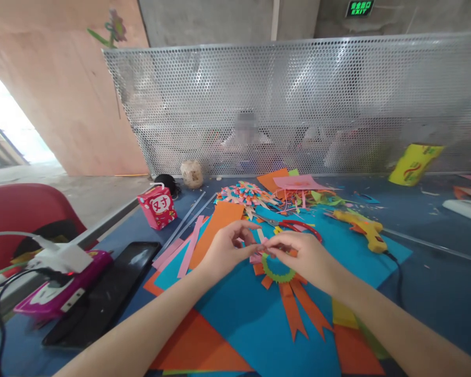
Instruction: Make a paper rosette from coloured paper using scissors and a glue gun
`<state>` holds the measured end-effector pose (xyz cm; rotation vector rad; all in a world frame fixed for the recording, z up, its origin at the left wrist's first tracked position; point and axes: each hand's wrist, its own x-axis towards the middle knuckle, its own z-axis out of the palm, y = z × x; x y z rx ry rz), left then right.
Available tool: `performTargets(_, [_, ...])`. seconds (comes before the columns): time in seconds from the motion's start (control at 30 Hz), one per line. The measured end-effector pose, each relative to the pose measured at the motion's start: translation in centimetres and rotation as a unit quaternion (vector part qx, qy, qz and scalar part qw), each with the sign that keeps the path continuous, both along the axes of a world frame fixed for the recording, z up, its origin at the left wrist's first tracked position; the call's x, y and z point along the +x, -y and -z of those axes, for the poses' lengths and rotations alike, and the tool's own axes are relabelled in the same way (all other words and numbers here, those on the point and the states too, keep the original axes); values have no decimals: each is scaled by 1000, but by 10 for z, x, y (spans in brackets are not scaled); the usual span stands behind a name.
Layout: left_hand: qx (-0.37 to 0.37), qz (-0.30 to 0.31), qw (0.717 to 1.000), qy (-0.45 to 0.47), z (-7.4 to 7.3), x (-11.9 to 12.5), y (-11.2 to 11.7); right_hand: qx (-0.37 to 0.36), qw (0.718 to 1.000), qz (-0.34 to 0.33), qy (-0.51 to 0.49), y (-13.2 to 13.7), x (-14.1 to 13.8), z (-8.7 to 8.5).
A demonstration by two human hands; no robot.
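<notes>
Beyond the lime-green scalloped felt ring [278, 278], the left hand [231, 243] and right hand [300, 250] pinch what seems a small pale-pink felt strip [261, 235], best folded evenly.

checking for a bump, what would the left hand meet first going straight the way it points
Most likely the right hand: its fingertips are right by those of the left hand, though whether they touch is unclear.
</notes>
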<state>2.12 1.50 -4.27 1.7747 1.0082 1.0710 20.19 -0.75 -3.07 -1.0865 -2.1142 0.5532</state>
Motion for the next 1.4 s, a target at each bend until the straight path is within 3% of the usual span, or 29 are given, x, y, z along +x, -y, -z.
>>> performTargets(0.4, [-4,-13,999,-47,-5,0,4,102,991,-60,61,0,7,5])
performTargets(0.7, [44,-9,997,-64,1,-3,3,82,991,-76,80,3,7,3])
performTargets(0.87, [34,0,998,-48,0,-4,3,70,991,-83,78,3,7,1])
performTargets(1.4, [74,-27,996,-32,-7,-1,10,64,996,-70,-2,3,6,1])
